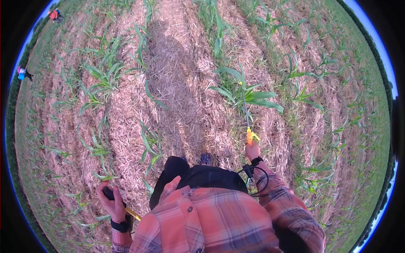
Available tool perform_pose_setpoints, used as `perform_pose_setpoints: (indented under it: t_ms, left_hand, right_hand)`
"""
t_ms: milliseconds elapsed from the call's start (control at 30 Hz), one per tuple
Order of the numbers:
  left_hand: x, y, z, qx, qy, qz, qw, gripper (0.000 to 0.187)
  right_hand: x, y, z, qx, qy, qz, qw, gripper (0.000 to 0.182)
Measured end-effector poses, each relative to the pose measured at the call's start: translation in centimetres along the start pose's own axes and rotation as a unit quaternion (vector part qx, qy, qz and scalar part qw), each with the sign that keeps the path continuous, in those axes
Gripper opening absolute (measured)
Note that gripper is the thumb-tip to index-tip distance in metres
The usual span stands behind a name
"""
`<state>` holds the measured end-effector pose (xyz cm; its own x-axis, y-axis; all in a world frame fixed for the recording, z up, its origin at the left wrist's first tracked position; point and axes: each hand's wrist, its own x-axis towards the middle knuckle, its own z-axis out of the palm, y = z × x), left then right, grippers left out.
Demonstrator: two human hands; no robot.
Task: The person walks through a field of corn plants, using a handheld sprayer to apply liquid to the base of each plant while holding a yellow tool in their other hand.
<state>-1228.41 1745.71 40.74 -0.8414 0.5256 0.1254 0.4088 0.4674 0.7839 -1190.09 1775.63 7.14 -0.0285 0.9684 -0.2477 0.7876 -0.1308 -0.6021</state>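
Observation:
My right hand [253,150] is closed around the yellow-orange handle of a spray wand [246,110]. The thin dark tube points forward, and its yellow nozzle end is over the middle of a young maize plant [262,98]. A black hose [263,179] loops beside my right wrist. At lower left, my left hand [113,205] is wrapped round the black grip of a yellow lever [133,213], beside my hip. Part of that lever is hidden behind my wrist and sleeve. Both wrists wear black bands.
Rows of young maize [103,78] run away from me on both sides, with dry straw [179,101] between them. My shoe [205,158] shows below my dark trousers. Far off at upper left are a person in orange [54,15] and another person [22,74] with something blue.

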Motion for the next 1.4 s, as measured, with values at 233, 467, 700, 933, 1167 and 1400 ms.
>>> perform_pose_setpoints:
  t_ms: [233, 467, 700, 933, 1167, 1400]
  left_hand:
    - [7.8, -5.6, 8.1, 0.140, -0.034, 0.088, 0.986, 0.017]
    - [17.5, -9.5, 15.2, 0.131, -0.093, 0.013, 0.987, 0.016]
    - [26.2, -13.8, 16.7, 0.180, -0.102, -0.026, 0.978, 0.018]
    - [32.4, -11.9, 15.8, 0.022, -0.123, -0.090, 0.988, 0.017]
    - [34.9, -5.6, 6.6, -0.065, -0.004, -0.054, 0.996, 0.016]
    - [44.6, -6.8, 20.1, 0.052, -0.031, -0.034, 0.998, 0.015]
  right_hand:
    - [2.4, -2.0, 1.8, -0.018, 0.010, 0.019, 1.000, 0.022]
    - [4.5, -9.3, 4.7, -0.052, -0.068, -0.010, 0.996, 0.026]
    - [7.5, -22.1, 7.3, -0.080, -0.187, -0.123, 0.971, 0.030]
    - [10.3, -32.0, 9.4, -0.070, -0.317, -0.202, 0.924, 0.029]
    - [15.5, -36.4, 10.2, 0.027, -0.428, -0.195, 0.882, 0.028]
    - [25.5, -38.7, 13.3, -0.014, -0.343, -0.211, 0.915, 0.029]
